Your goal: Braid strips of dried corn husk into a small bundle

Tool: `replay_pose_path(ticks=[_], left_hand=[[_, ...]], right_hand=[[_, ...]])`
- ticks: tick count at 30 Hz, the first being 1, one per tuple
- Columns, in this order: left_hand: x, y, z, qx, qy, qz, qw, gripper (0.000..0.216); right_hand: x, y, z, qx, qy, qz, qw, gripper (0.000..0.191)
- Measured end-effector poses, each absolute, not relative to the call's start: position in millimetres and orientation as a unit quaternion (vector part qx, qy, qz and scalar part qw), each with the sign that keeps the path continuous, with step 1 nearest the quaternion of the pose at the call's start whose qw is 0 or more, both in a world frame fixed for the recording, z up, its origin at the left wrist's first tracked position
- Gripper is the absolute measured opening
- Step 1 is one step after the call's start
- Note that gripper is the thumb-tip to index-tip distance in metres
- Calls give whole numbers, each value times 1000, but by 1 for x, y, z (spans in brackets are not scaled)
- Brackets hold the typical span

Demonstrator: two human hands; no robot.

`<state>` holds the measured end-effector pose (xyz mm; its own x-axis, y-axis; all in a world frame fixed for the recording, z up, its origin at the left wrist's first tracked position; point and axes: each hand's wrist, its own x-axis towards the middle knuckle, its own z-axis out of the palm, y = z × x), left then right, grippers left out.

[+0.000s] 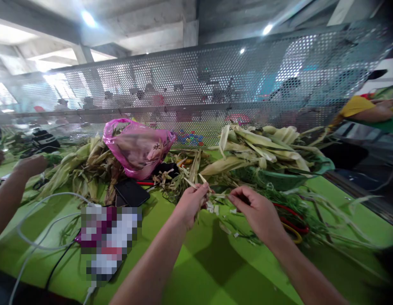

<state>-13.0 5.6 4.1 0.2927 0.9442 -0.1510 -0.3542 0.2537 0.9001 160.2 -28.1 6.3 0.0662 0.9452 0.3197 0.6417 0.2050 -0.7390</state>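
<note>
Near the middle of the green table, my left hand (193, 202) is closed around a small bundle of pale corn husk strips (190, 183), whose ends stick up past the fingers. To its right, my right hand (252, 207) pinches the end of a thin husk strip (220, 195) that runs across from the bundle. Small cut husk scraps (216, 209) lie below and between the hands. Just beyond them is a heap of dry husk pieces (177, 186). Scissors with red and yellow handles (293, 235) lie beside my right wrist, partly under green strands (275, 197).
A green basket (282, 180) heaped with corn husks (263, 146) stands at the back right. A pink plastic bag (139, 148), more husks (85, 169), a black phone (132, 192) and cables (45, 245) are at left. Behind rises a perforated metal screen (183, 89). Other people's arms (16, 182) show at both sides.
</note>
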Motion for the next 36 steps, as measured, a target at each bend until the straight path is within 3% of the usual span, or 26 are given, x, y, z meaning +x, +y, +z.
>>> replay_pose_path(ticks=[3, 6, 11, 22, 25, 28, 30, 33, 36], left_hand=[[-15, 6, 3, 464, 383, 446, 662, 49], [-14, 3, 3, 551, 377, 402, 627, 46], [-10, -6, 4, 558, 339, 343, 675, 48], [-11, -8, 12, 605, 320, 306, 662, 18], [-10, -8, 12, 616, 338, 308, 641, 12], [-8, -5, 6, 634, 333, 314, 624, 9], [-6, -4, 0, 655, 314, 311, 612, 10], [-3, -4, -7, 689, 315, 294, 583, 17], [-1, -6, -9, 711, 328, 266, 562, 23]], right_hand=[[159, -28, 10, -582, -653, 232, 426, 25], [153, -29, 12, -537, -615, 355, 455, 35], [151, -27, 7, -494, -540, 466, 497, 36], [152, -25, 2, -512, -494, 388, 586, 26], [156, -25, 3, -544, -529, 305, 575, 28], [159, -27, 10, -550, -606, 151, 555, 37], [157, -31, 15, -522, -679, 92, 508, 27], [151, -33, 17, -498, -732, 90, 456, 9], [148, -33, 13, -505, -719, 122, 462, 8]])
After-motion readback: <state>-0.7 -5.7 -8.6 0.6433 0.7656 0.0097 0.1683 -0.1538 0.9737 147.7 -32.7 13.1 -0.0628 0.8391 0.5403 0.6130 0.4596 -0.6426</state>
